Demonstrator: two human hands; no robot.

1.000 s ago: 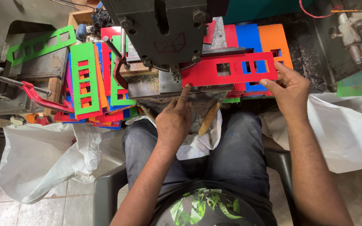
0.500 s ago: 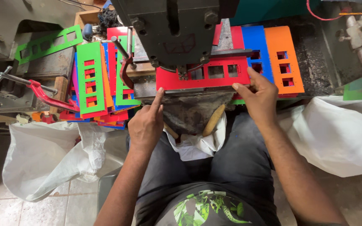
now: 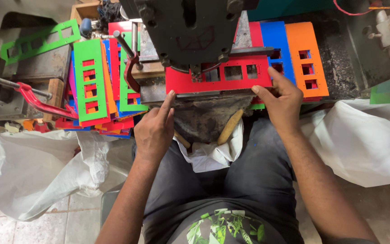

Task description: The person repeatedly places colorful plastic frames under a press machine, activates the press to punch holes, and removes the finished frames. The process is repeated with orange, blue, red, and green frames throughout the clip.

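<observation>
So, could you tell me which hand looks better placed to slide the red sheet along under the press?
Probably the right hand: its fingers and thumb grip the right end of the red sheet. The left hand only touches the sheet's lower left corner with one fingertip, which suits steadying.

- The plastic panel point(image 3: 220, 79) under the press is bright red, with rectangular cut-outs.
- The press head point(image 3: 190, 29) above it is dark grey-black metal.
- At the bench's right edge lie an orange panel point(image 3: 307, 56) and a blue panel point(image 3: 274, 38).
- The stack at the bench's left edge is topped by a green panel point(image 3: 89, 81), with red, orange and blue sheets fanned beneath.
- Another green strip point(image 3: 37, 41) lies toward the far left corner.
- The clamp point(image 3: 39, 100) is red.
- The sacks point(image 3: 362, 140) are white.
- The trousers point(image 3: 253, 180) are dark grey; the shirt point(image 3: 224, 226) is black with a green-and-white leaf print.
</observation>
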